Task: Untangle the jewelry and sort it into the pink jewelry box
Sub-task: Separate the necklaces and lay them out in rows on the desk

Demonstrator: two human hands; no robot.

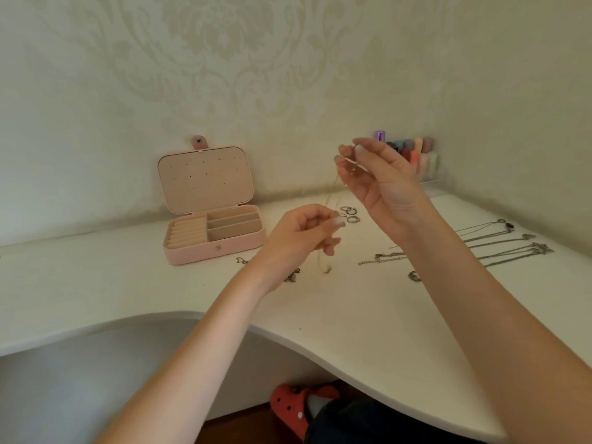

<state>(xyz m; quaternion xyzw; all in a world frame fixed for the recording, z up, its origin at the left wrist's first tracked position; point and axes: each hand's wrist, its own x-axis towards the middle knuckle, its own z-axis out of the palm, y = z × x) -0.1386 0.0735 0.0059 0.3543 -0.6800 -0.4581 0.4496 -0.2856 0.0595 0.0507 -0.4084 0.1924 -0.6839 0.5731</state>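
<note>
The pink jewelry box (179, 256) stands open at the left of the white desk, lid upright, its compartments bare. A thin gold chain (330, 193) hangs between my hands. My right hand (381, 184) is raised and pinches the chain's upper end. My left hand (304, 233), lower and to the right of the box, pinches the chain further down; its tail (325, 269) dangles just above the desk. Several silver rings (350, 214) lie behind my left hand.
Several silver necklaces (509, 245) are laid out in rows at the right. A bracelet chain (381, 259) and small chain pieces (415, 276) lie mid-desk. A clear organizer with coloured items (423, 157) stands in the back corner. The desk's curved front edge (288, 334) runs below my arms.
</note>
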